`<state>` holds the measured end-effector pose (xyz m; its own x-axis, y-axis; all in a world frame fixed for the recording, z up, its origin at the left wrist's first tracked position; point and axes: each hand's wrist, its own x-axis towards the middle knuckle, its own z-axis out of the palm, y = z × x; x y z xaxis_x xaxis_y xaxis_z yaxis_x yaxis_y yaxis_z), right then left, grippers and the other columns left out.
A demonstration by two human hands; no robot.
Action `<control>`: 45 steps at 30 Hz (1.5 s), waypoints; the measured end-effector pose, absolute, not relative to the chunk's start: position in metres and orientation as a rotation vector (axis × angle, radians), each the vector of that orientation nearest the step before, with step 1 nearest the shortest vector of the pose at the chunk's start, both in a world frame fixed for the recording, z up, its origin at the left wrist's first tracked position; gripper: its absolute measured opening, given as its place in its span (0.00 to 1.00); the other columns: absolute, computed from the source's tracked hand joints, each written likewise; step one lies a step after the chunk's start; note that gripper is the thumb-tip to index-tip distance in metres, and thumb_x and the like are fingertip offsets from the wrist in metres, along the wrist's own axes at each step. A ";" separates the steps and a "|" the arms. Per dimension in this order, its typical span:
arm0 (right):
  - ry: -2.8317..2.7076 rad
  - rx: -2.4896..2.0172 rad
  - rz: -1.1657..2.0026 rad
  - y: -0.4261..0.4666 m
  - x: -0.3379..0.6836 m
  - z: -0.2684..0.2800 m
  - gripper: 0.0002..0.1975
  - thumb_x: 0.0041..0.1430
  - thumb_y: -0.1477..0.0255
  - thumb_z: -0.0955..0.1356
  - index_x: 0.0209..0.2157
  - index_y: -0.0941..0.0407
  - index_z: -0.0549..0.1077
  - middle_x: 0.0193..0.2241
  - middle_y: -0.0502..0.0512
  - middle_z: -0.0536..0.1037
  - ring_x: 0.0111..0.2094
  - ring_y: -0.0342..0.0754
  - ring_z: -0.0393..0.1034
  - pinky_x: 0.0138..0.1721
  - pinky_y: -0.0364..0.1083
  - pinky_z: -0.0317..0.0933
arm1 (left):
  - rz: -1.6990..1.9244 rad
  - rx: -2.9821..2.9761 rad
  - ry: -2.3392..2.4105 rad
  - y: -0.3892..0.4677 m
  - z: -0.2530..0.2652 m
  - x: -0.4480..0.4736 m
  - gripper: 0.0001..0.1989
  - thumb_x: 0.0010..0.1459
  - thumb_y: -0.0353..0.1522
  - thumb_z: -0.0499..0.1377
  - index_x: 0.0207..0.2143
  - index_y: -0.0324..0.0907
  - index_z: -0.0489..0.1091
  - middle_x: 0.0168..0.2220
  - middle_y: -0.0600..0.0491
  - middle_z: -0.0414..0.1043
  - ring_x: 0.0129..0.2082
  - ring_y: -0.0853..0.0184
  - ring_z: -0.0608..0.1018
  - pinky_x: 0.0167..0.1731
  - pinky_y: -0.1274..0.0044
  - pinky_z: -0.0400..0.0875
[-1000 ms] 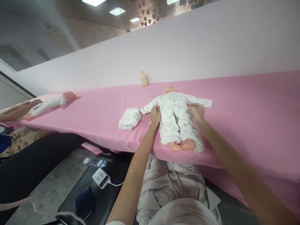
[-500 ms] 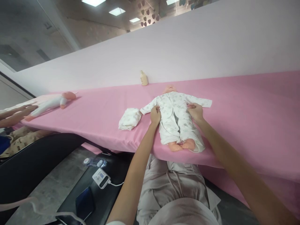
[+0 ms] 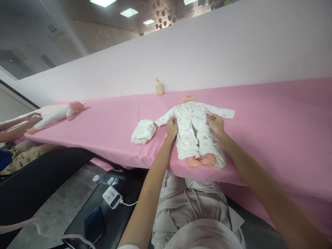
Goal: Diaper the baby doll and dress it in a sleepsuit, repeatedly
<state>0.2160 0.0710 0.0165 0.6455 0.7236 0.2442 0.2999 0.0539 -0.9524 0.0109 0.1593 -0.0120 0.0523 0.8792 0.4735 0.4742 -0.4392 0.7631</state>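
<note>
A baby doll (image 3: 187,99) lies on its back on the pink-covered table, its bare feet toward me. It wears a white printed baby top (image 3: 190,112) with sleeves spread out and white printed pants (image 3: 187,143) with a gap between the legs. At the left side of the doll's waist, my left hand (image 3: 172,128) is closed on the edge of the top. My right hand (image 3: 216,123) pinches the top's edge on the opposite side, below the sleeve. Both fingertips are partly hidden. Left of the doll sits a folded white printed cloth (image 3: 144,131).
A baby bottle (image 3: 159,86) stands against the white wall. Farther left, another person's hands (image 3: 33,119) are at a second doll (image 3: 55,116). Below the pink table (image 3: 111,117), a black chair (image 3: 77,211) holds a phone, a white device with a cable and plastic bottles.
My hands stay in nearly the same place on the top. The other person's hands have shifted slightly at the second doll.
</note>
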 end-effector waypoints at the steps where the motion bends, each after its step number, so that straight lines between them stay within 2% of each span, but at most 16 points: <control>1: -0.889 -1.537 0.398 0.071 0.216 0.017 0.12 0.39 0.79 0.62 0.27 0.58 0.74 0.23 0.48 0.70 0.26 0.42 0.64 0.30 0.41 0.58 | 1.353 1.932 1.354 0.159 -0.012 0.011 0.10 0.57 0.27 0.48 0.39 0.42 0.66 0.41 0.49 0.72 0.41 0.64 0.73 0.44 0.71 0.66; 9: -0.899 -1.564 0.371 0.070 0.215 0.019 0.11 0.42 0.80 0.62 0.27 0.58 0.74 0.25 0.49 0.72 0.28 0.42 0.65 0.32 0.41 0.59 | 1.363 1.940 1.347 0.159 -0.012 0.011 0.10 0.57 0.26 0.48 0.39 0.41 0.66 0.40 0.49 0.72 0.41 0.64 0.73 0.44 0.71 0.66; 18: -0.836 -1.502 0.402 0.073 0.217 0.015 0.11 0.39 0.79 0.63 0.27 0.57 0.73 0.28 0.50 0.74 0.32 0.44 0.68 0.36 0.43 0.61 | 1.352 1.944 1.354 0.157 -0.009 0.011 0.11 0.55 0.25 0.48 0.38 0.42 0.66 0.41 0.49 0.72 0.41 0.63 0.73 0.44 0.71 0.66; 24: -0.857 -1.529 0.337 0.071 0.216 0.019 0.10 0.41 0.78 0.63 0.29 0.56 0.70 0.25 0.48 0.71 0.29 0.43 0.65 0.35 0.43 0.60 | 1.342 1.928 1.363 0.158 -0.011 0.011 0.10 0.56 0.26 0.48 0.39 0.42 0.66 0.40 0.49 0.72 0.41 0.63 0.73 0.43 0.71 0.66; 30: -0.840 -1.596 0.342 0.073 0.219 0.015 0.20 0.38 0.78 0.65 0.38 0.55 0.66 0.23 0.44 0.66 0.28 0.44 0.64 0.34 0.43 0.59 | 1.337 1.925 1.360 0.158 -0.011 0.011 0.10 0.57 0.27 0.48 0.38 0.42 0.66 0.41 0.49 0.72 0.41 0.63 0.73 0.43 0.70 0.66; 39: -0.841 -1.576 0.368 0.073 0.220 0.016 0.22 0.35 0.76 0.66 0.39 0.54 0.64 0.22 0.43 0.64 0.28 0.45 0.63 0.36 0.45 0.59 | 1.328 1.917 1.372 0.156 -0.008 0.011 0.09 0.58 0.26 0.48 0.38 0.42 0.66 0.41 0.49 0.72 0.42 0.63 0.73 0.45 0.70 0.66; 42: -0.868 -1.590 0.332 0.069 0.218 0.018 0.21 0.36 0.77 0.64 0.38 0.55 0.64 0.21 0.43 0.64 0.28 0.45 0.63 0.35 0.45 0.58 | 1.465 1.951 1.368 0.148 -0.001 0.012 0.10 0.57 0.25 0.49 0.39 0.42 0.66 0.43 0.47 0.69 0.44 0.63 0.72 0.46 0.71 0.66; 45: -0.990 -1.535 0.227 0.061 0.206 0.025 0.18 0.38 0.78 0.62 0.37 0.55 0.66 0.20 0.44 0.63 0.26 0.45 0.62 0.33 0.44 0.57 | 1.608 2.113 1.090 0.137 0.008 0.015 0.11 0.57 0.26 0.51 0.43 0.42 0.66 0.46 0.48 0.69 0.49 0.64 0.71 0.51 0.73 0.64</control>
<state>0.2058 0.0609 0.0246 0.6143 0.6871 0.3881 0.4492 0.0999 -0.8878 0.0145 0.1374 0.0085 0.1007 0.6990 0.7080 0.3988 -0.6803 0.6149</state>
